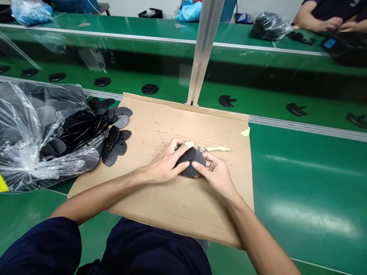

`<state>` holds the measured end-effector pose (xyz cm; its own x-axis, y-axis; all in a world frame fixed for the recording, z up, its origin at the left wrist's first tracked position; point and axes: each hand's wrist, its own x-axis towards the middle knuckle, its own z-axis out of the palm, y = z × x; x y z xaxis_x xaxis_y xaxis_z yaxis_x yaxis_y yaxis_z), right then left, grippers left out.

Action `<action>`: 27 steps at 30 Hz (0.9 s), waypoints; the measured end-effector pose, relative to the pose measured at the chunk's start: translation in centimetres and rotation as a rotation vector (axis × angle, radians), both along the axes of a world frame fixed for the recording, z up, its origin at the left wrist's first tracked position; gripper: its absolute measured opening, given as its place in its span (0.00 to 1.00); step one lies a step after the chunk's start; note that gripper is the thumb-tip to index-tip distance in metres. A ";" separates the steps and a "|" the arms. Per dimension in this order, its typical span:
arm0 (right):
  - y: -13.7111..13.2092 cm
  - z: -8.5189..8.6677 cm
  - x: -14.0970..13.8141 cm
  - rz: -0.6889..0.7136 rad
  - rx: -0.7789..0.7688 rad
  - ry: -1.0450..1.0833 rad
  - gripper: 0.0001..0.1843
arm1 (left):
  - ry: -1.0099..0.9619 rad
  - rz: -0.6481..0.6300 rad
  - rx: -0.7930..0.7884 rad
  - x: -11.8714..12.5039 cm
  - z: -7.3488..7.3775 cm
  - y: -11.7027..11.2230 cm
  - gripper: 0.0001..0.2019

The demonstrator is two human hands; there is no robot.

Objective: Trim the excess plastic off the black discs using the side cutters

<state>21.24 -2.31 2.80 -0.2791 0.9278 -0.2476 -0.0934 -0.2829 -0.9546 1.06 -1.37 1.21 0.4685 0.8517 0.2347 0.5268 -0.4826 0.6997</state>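
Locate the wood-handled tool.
In the head view, the wood-handled tool lies on the cardboard sheet, just beyond the right hand, its left end hidden behind the black discs that both hands hold.

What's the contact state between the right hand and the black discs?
Touching. The head view plainly shows the right hand with its fingers pressed against the black discs.

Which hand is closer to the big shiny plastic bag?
Left. The left hand is to the right of the plastic bag, not touching it. The right hand is farther away, beyond the black discs both hands hold.
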 end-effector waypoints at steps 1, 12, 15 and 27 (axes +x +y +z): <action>-0.1 0.0 -0.1 0.005 -0.004 0.002 0.27 | 0.003 -0.003 -0.008 0.0 -0.2 -0.2 0.27; -0.6 -0.6 -0.3 0.092 -0.047 0.034 0.26 | -0.158 0.060 0.231 0.2 -0.5 -0.9 0.17; -0.7 -0.8 -0.4 0.103 -0.023 0.025 0.25 | -0.168 0.067 0.261 0.4 -0.4 -1.0 0.15; -1.2 -1.1 -1.1 0.148 0.058 -0.015 0.25 | -0.165 0.116 0.255 1.6 -0.9 -1.9 0.17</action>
<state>20.12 -3.51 1.74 -0.4103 0.8898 -0.1997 -0.0409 -0.2368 -0.9707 2.65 -3.26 0.27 0.3097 0.8008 0.5126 0.4778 -0.5972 0.6443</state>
